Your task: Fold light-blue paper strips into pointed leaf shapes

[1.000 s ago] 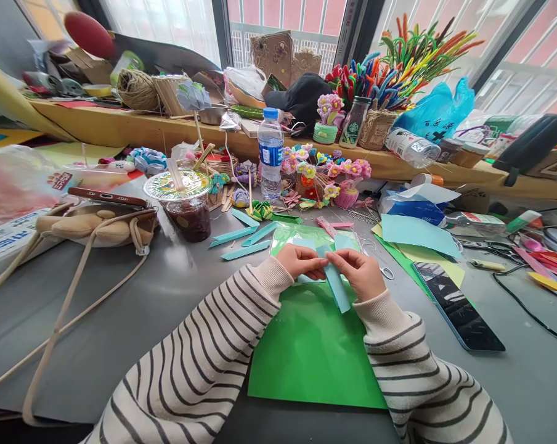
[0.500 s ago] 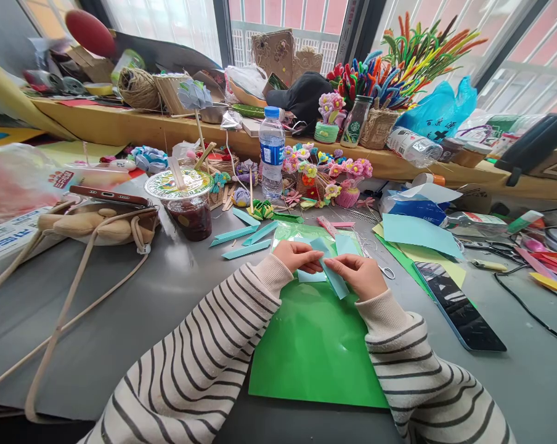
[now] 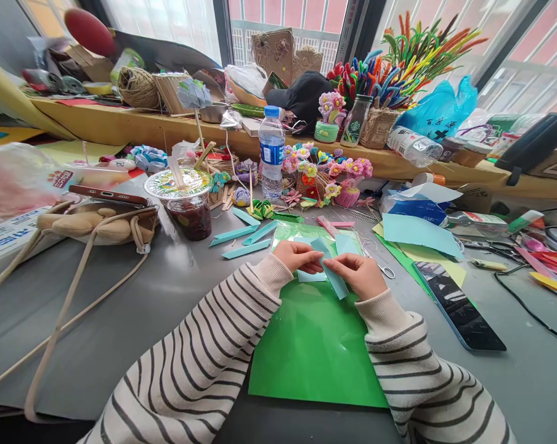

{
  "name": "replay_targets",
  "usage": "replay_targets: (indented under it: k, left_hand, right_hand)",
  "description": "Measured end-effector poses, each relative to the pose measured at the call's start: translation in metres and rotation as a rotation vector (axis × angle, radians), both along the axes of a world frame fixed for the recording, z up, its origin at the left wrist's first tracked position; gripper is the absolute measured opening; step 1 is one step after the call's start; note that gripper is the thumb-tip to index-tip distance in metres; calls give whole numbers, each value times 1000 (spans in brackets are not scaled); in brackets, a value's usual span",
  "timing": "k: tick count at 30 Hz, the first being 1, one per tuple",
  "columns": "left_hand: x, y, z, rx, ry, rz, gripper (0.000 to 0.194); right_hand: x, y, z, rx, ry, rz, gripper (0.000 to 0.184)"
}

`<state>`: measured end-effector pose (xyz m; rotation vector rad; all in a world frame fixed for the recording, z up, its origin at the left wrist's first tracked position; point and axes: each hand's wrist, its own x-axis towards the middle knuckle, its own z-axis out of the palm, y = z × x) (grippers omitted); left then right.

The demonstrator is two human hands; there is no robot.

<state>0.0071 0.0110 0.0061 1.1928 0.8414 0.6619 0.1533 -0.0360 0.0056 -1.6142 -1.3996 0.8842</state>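
Observation:
Between my two hands is a light blue paper strip (image 3: 336, 283), held slanting over a green sheet (image 3: 318, 351). My left hand (image 3: 299, 256) pinches the strip's upper part, fingers closed. Close beside it, my right hand (image 3: 357, 274) grips the strip's right edge between thumb and fingers. Other light blue paper pieces (image 3: 312, 277) lie on the green sheet under and behind my hands. Folded light blue strips (image 3: 247, 248) rest on the table to the left of my left hand. Scissors handles (image 3: 388, 272) show just right of my right hand.
A lidded drink cup (image 3: 186, 213) and a beige bag (image 3: 98, 225) stand left. A water bottle (image 3: 272, 154) rises behind my hands, near crocheted flowers (image 3: 352, 168). On the right lie a phone (image 3: 461, 308) and a light blue sheet (image 3: 421, 235). A cluttered wooden ledge (image 3: 214, 139) runs across the back.

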Motion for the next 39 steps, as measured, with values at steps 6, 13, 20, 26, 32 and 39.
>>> replay_targets:
  k: [6, 13, 20, 26, 32, 39]
  left_hand:
    - [1, 0, 1, 9, 1, 8, 28]
    - [1, -2, 3, 27, 12, 22, 27]
    - [0, 0, 2, 23, -21, 126, 26]
    - [0, 1, 1, 41, -29, 146, 27]
    - [0, 0, 1, 62, -35, 144, 26]
    - [0, 1, 1, 102, -27, 160, 27]
  right_hand:
    - [0, 0, 1, -1, -7, -3, 31]
    - [-1, -1, 0, 25, -22, 0, 31]
    - [-2, 0, -3, 7, 12, 18, 28]
    - [-2, -1, -1, 4, 0, 23, 33]
    - [-2, -2, 0, 4, 0, 31, 34]
    - [-2, 0, -1, -5, -23, 22, 32]
